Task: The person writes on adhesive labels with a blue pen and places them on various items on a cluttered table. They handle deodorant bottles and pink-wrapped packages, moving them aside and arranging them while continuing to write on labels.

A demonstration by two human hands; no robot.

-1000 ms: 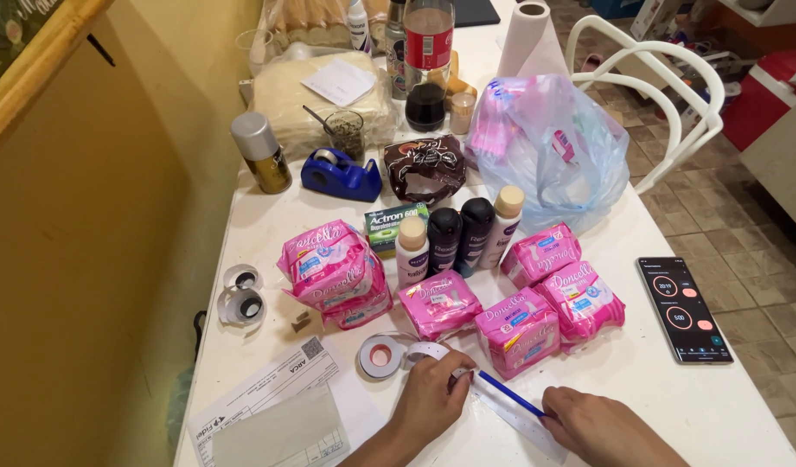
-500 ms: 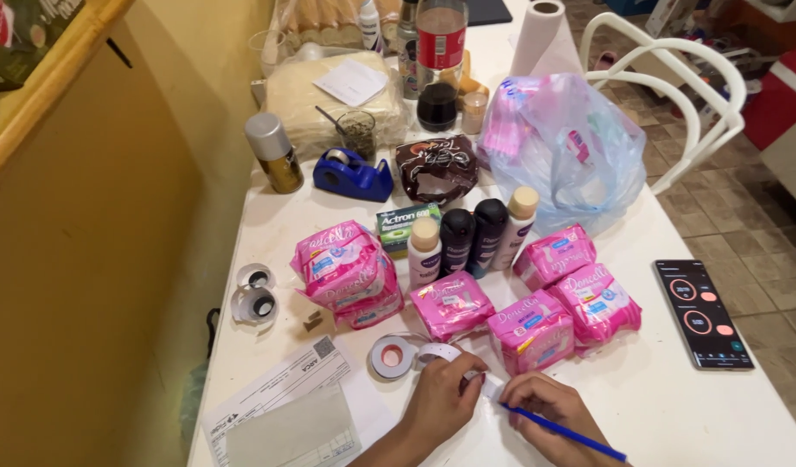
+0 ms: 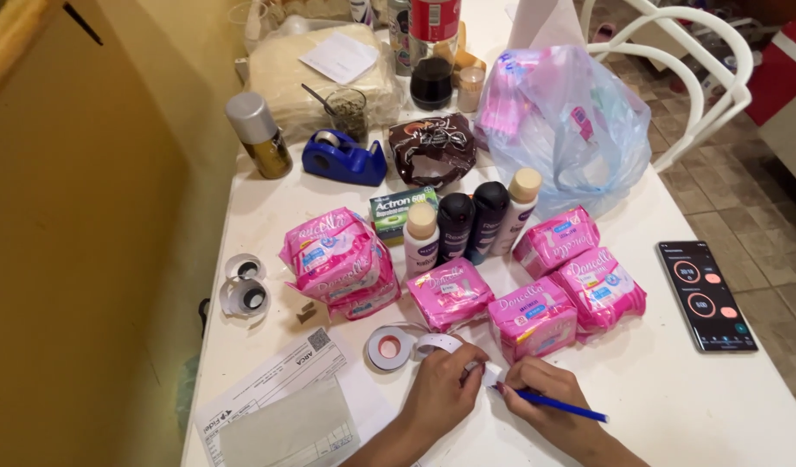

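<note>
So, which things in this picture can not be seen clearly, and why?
- Head view: the label strip under the pen tip is mostly covered by the left hand and right hand.
- Head view: the red-labelled bottle is cut off by the top edge.
- Head view: contents of the blue plastic bag are blurred by the film.
</note>
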